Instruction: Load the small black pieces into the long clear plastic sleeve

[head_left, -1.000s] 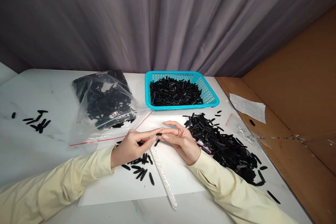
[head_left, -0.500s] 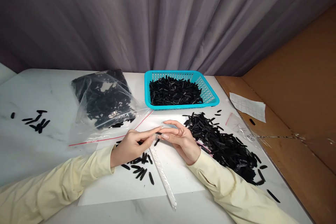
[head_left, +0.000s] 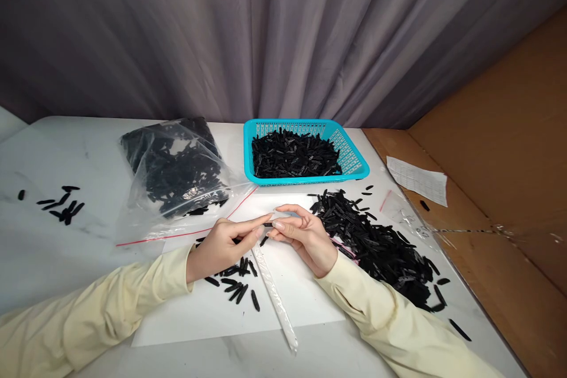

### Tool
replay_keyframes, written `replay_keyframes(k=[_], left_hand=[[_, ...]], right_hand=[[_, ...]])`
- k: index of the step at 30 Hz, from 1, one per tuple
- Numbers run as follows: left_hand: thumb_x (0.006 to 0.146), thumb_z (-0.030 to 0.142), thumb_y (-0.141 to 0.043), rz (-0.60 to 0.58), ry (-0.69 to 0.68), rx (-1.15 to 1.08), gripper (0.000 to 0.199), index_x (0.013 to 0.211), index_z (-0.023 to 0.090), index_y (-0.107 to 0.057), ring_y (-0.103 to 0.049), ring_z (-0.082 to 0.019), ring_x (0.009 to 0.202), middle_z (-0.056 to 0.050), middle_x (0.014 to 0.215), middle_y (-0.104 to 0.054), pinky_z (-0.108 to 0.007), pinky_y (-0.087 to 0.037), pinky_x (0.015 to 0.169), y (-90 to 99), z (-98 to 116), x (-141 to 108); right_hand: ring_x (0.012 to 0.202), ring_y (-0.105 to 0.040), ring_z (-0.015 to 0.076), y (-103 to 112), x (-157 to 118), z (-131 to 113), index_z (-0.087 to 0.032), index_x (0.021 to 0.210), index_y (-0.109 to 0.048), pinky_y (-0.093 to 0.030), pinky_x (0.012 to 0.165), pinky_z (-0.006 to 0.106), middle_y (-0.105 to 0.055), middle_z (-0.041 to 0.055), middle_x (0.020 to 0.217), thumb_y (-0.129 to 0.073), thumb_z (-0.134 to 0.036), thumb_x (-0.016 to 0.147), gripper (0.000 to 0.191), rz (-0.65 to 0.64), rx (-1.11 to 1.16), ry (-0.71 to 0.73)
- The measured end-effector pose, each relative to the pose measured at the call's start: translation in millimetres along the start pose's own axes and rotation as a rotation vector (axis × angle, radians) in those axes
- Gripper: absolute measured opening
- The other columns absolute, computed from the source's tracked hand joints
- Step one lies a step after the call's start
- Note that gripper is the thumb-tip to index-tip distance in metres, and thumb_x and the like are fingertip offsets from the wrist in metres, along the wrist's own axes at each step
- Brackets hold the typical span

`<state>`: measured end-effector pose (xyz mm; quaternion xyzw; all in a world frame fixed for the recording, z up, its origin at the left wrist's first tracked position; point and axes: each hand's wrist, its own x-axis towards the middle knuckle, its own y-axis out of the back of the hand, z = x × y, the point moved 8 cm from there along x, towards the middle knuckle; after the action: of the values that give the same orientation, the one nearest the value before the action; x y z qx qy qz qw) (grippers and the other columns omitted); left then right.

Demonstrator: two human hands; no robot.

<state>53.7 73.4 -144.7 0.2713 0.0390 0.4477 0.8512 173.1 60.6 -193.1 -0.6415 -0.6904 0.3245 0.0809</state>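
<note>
My left hand [head_left: 233, 242] and my right hand [head_left: 305, 236] meet over a white sheet of paper [head_left: 177, 313]. Between their fingertips is a small black elongated piece [head_left: 267, 225], pinched from both sides. Another black piece [head_left: 264, 240] shows just below the fingertips; whether it is held or lies on the paper I cannot tell. Beneath them a long white plastic-wrapped stick [head_left: 277, 301] lies slanting across the sheet. Several loose black pieces [head_left: 239, 289] are scattered under and below my left hand, partly hidden by it.
A blue basket [head_left: 305, 179] of black pieces stands at the back. Left of it lies a clear zip bag [head_left: 172, 171] full of them. A large heap [head_left: 376, 248] spreads on the right, beside cardboard [head_left: 487, 212] with a paper slip [head_left: 416, 180]. Several pieces [head_left: 66, 207] lie far left.
My right thumb and fingers have shifted slightly on the small black piece, so more of it shows between the fingertips. My left hand is almost unmoved.
</note>
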Motion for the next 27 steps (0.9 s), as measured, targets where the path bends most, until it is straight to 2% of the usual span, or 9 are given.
replay_keyframes(k=[5,8,11,13,16,18,21,24,27], left_hand=[[0.085,0.023,-0.048,0.05,-0.053,0.027,0.036,0.112,0.007,-0.065,-0.018,-0.006,0.043,0.009,0.045,-0.025,-0.018,-0.02,0.036,1.4,1.0,-0.8],[0.085,0.024,-0.051,0.094,-0.063,0.076,0.032,0.105,0.007,-0.069,-0.022,-0.006,0.042,0.006,0.044,-0.042,-0.019,-0.023,0.036,3.1,-0.1,-2.7],[0.086,0.025,-0.051,0.158,-0.078,0.114,0.03,0.103,0.01,-0.07,-0.029,-0.007,0.04,0.001,0.053,-0.06,-0.02,-0.03,0.037,7.1,0.0,-4.6],[0.086,0.026,-0.05,0.218,-0.086,0.119,0.029,0.099,0.012,-0.072,-0.037,-0.008,0.043,-0.001,0.062,-0.066,-0.02,-0.035,0.042,12.0,0.7,-5.5],[0.087,0.03,-0.048,0.257,-0.05,0.098,0.031,0.084,0.012,-0.073,-0.039,-0.009,0.047,-0.001,0.058,-0.062,-0.02,-0.037,0.048,17.0,-0.9,-4.9],[0.086,0.033,-0.048,0.244,0.012,0.026,0.033,0.074,0.011,-0.07,-0.035,-0.008,0.048,0.002,0.05,-0.052,-0.02,-0.033,0.047,17.6,-5.1,-3.5],[0.085,0.036,-0.049,0.214,0.097,-0.102,0.036,0.062,0.012,-0.063,-0.029,-0.008,0.049,0.004,0.048,-0.038,-0.02,-0.028,0.045,16.6,-11.3,-2.2],[0.086,0.038,-0.046,0.183,0.128,-0.172,0.039,0.058,0.013,-0.057,-0.026,-0.007,0.046,0.006,0.047,-0.029,-0.021,-0.025,0.043,14.7,-13.2,-1.1],[0.087,0.04,-0.044,0.15,0.156,-0.244,0.039,0.066,0.012,-0.059,-0.025,-0.007,0.044,0.007,0.046,-0.027,-0.021,-0.023,0.041,12.2,-14.6,-0.3]], right_hand=[[0.059,-0.069,0.0137,-3.4,-1.4,0.5,-0.016,0.084,-0.059,-0.055,0.065,0.025,-0.072,0.0002,0.062,-0.08,-0.022,0.061,0.031,0.001,-0.026,0.01],[0.057,-0.067,0.0125,-5.2,-1.1,-0.7,-0.016,0.084,-0.058,-0.054,0.064,0.024,-0.071,-0.0001,0.06,-0.08,-0.024,0.061,0.032,0.003,-0.06,0.019],[0.056,-0.066,0.0135,-4.8,-1.1,-5.0,-0.017,0.084,-0.056,-0.054,0.061,0.025,-0.071,0.0003,0.063,-0.076,-0.03,0.065,0.031,0.004,-0.173,0.019],[0.05,-0.062,0.0131,-5.7,-4.3,-13.5,-0.018,0.082,-0.054,-0.05,0.05,0.025,-0.068,-0.0003,0.062,-0.069,-0.037,0.072,0.025,0.014,-0.397,0.074],[0.049,-0.056,0.0125,-24.9,-18.1,-25.0,-0.019,0.082,-0.055,-0.045,0.048,0.024,-0.064,-0.0007,0.061,-0.057,-0.036,0.083,0.016,-0.02,-0.999,0.246],[0.06,-0.06,0.0155,-48.9,-30.7,-17.2,-0.018,0.091,-0.056,-0.045,0.055,0.026,-0.065,0.0026,0.071,-0.052,-0.027,0.085,0.011,-0.111,-1.442,0.325],[0.074,-0.064,0.0226,-76.9,-44.2,9.2,-0.013,0.114,-0.05,-0.044,0.051,0.027,-0.065,0.0115,0.092,-0.047,-0.01,0.082,0.032,-0.249,-1.968,0.305],[0.07,-0.066,0.025,-87.2,-48.5,21.9,-0.01,0.129,-0.04,-0.041,0.044,0.028,-0.064,0.0158,0.09,-0.043,-0.001,0.081,0.049,-0.293,-2.224,0.214],[0.062,-0.066,0.0229,-81.3,-53.0,12.5,-0.013,0.13,-0.042,-0.042,0.045,0.027,-0.065,0.0139,0.086,-0.043,0.002,0.078,0.054,-0.298,-2.244,0.132]])
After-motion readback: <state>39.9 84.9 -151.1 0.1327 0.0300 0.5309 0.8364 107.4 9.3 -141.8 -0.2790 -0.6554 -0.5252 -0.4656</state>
